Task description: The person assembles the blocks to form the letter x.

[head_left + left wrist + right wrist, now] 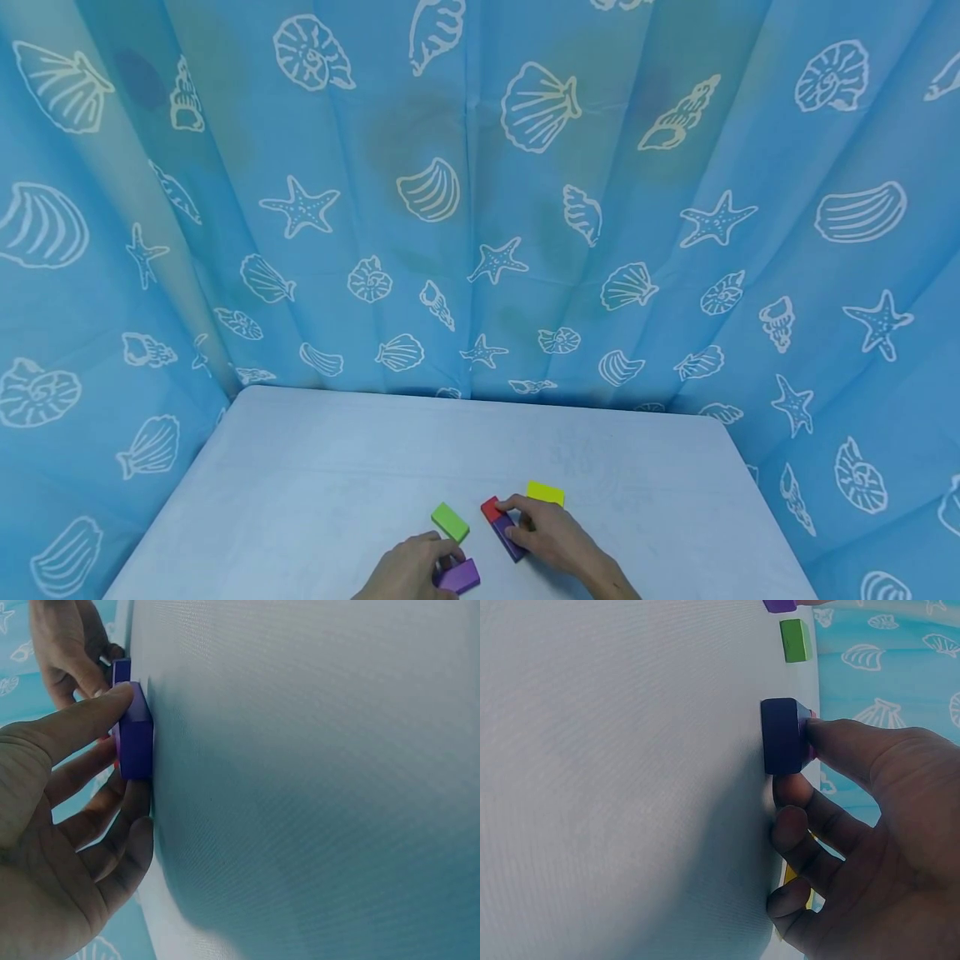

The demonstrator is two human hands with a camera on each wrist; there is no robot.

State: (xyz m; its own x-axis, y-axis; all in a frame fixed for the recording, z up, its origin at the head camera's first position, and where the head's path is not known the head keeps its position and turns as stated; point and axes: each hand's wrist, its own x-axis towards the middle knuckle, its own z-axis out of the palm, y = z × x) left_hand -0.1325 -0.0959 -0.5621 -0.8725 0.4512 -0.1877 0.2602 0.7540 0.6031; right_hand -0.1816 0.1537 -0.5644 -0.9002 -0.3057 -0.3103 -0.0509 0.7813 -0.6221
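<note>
A pale, blue-white matte table top (337, 483) with rounded far corners fills the lower part of the head view. A thin blue curtain printed with white shells and starfish (480, 208) hangs close around it on the back and both sides, creased in vertical folds and faintly stained near the middle. Soft shadows lie under the hands on the fine-textured surface.

At the near edge, the left hand (408, 571) curls its thumb and fingers round a purple rectangular block (459, 575) that lies flat on the table; the left wrist view shows the thumb pressed on its top face. Just beyond it, untouched, lies a lime-green rectangular block (450, 522).

The right hand (551, 537) grips a dark navy-purple rectangular block (508, 537) between thumb and bent fingers, with the block resting on the table. A red block (491, 507) sits at its far end, touching it and partly hidden by the fingertips. A yellow rectangular block (545, 493) lies just behind the right hand, close to its fingers; whether they touch it cannot be told.
</note>
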